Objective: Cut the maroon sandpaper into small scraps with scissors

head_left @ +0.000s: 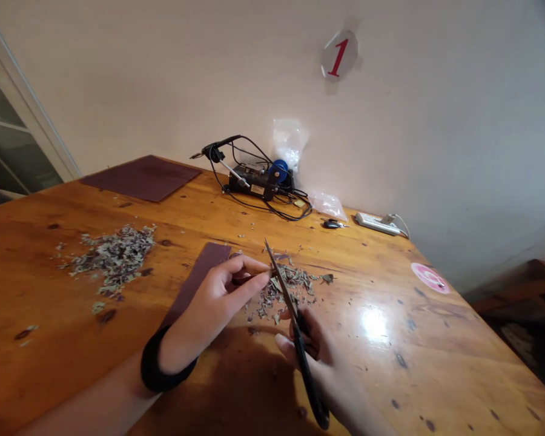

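My left hand [224, 290], with a black band at the wrist, pinches a thin brownish piece [245, 279] between thumb and fingers. In my right hand [320, 357] are black-handled scissors [290, 303], their blades pointing up and away, beside my left fingertips at the end of the piece. Whether the blades are parted is hard to tell. Beneath the blades lies a loose pile of grey-green and purplish cuttings [300, 281]. A dark maroon strip [193, 281] lies on the table, partly under my left hand and wrist.
A larger heap of cuttings [118, 254] lies left on the wooden table [381, 381]. Farther back are a maroon sheet [143, 177], a black device with cables [254, 181], plastic bags [327, 204], a small black tool [332, 224] and a power strip [376, 223]. A pink round sticker [430, 277] is at right.
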The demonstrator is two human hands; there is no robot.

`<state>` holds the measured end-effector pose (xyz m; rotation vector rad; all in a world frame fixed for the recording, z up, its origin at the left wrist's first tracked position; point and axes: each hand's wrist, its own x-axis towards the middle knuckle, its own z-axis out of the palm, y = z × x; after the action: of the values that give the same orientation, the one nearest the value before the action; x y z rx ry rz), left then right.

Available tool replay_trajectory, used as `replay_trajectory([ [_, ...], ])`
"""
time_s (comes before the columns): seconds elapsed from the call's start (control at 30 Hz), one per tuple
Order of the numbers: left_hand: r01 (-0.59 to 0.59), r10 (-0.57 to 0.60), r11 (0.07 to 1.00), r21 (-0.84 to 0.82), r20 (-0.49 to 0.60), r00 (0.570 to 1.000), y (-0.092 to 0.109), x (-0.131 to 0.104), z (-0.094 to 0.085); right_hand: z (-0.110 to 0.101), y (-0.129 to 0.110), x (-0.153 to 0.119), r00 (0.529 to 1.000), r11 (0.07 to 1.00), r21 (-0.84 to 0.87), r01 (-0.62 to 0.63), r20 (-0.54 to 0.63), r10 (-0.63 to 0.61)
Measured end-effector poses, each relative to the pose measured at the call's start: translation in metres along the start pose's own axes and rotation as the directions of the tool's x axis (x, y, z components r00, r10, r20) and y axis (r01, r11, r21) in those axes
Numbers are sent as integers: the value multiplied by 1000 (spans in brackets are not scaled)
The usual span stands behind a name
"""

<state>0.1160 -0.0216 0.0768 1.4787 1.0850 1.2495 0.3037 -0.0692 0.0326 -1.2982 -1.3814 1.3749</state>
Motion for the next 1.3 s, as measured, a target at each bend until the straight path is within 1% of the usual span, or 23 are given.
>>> replay_trajectory([
  [0.1,37,-36,999,-7,16,999,-2,1,-2,3,-2,1,999,992,119,-33,26,30],
  [0.2,80,-80,996,-36,17,997,-4,2,-2,2,-2,-2,997,996,88,-30,75,24],
  [0.33,132,-132,989,-68,-1,991,-6,2,-2,-4,1,-5,987,994,20,-106,123,102],
  [0.4,163,-163,982,-92,4,987,-7,2,-3,-7,2,-6,980,992,51,-119,168,109],
  [0.5,233,-227,955,-181,54,972,-9,2,-4,-11,4,-6,972,985,119,-123,214,95],
  [0.57,250,-240,946,-209,71,968,-11,3,-5,-13,6,-6,979,978,166,-127,178,97],
  [0.63,264,-248,947,-181,106,963,-13,3,-4,-14,8,-4,994,976,203,-83,89,66],
  [0.7,320,-290,938,-137,198,936,-16,2,-2,-14,12,0,1000,978,207,15,-27,-9],
  [0.77,386,-335,919,-85,348,875,-20,0,1,-12,16,4,988,975,196,102,-132,-77],
  [0.83,395,-317,917,-55,500,806,-21,-3,5,-10,19,7,971,973,178,148,-211,-109],
  [0.87,379,-291,924,-47,555,779,-21,-4,7,-9,20,8,966,973,173,153,-232,-110],
  [0.9,357,-264,933,-45,588,765,-21,-6,9,-9,20,9,966,973,174,152,-236,-109],
  [0.93,328,-241,944,-40,597,765,-19,-7,11,-9,20,9,966,971,179,157,-233,-113],
  [1.0,246,-222,969,33,554,802,-15,-9,13,-9,17,9,975,964,211,163,-185,-125],
  [1.07,160,-217,975,157,490,844,-12,-10,14,-10,13,7,989,963,228,142,-69,-129],
  [1.1,124,-213,969,212,472,855,-10,-11,15,-10,10,6,992,969,212,123,-12,-124],
  [1.17,78,-203,958,275,465,862,-10,-12,15,-11,4,4,993,986,136,93,61,-102],
  [1.23,59,-196,955,291,469,861,-11,-14,16,-11,0,2,993,992,85,88,70,-94],
  [1.3,52,-198,950,309,460,865,-13,-15,16,-9,-2,1,992,992,93,89,86,-97],
])
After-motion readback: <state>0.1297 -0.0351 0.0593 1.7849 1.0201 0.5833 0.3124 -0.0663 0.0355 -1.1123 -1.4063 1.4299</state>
